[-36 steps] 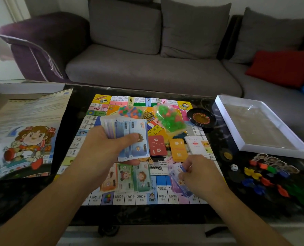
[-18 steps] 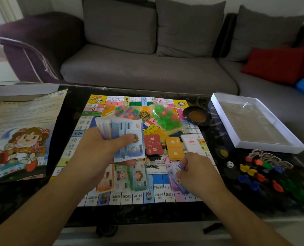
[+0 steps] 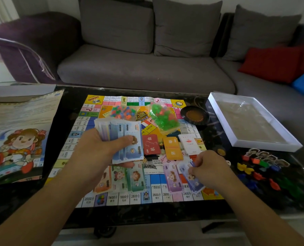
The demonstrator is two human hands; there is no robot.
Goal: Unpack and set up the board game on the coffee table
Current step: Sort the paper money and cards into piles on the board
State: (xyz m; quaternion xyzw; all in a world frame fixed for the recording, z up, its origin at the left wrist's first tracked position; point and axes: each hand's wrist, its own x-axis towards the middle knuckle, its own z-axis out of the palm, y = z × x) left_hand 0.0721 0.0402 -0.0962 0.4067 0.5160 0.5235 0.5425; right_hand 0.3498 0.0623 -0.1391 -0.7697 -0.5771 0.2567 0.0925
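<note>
At the far left of the dark glossy desk (image 3: 73, 103) lies a large printed paper sheet with a cartoon girl (image 3: 21, 137), partly over a grey cardboard box lid (image 3: 21, 90). Beside it the colourful square paper game board (image 3: 92, 121) is spread flat. The left hand (image 3: 98, 151) hovers over the board, its fingers (image 3: 128, 164) curled under and its thumb pressed on top of a fanned stack of blue-and-purple paper play money (image 3: 122, 137), so the notes sit clamped between thumb and fingers. Beneath that hand, orange and green notes (image 3: 124, 178) lie on the board's near edge. Farther back sit a clear bag of multicoloured plastic pieces (image 3: 123, 112) and a clear bag of green plastic pieces (image 3: 165, 118), then a red card deck (image 3: 151, 144), an orange card deck (image 3: 173, 148) and a white card deck (image 3: 189, 143). The right hand (image 3: 208, 169) rests low on the board, its fingers (image 3: 192, 172) pinching a pale blue note (image 3: 188, 176) lying beside a purple note (image 3: 172, 178). Right of the board are a small black roulette wheel (image 3: 194, 115), a white shallow box tray (image 3: 264, 144), and scattered coloured plastic player tokens (image 3: 261, 167).
</note>
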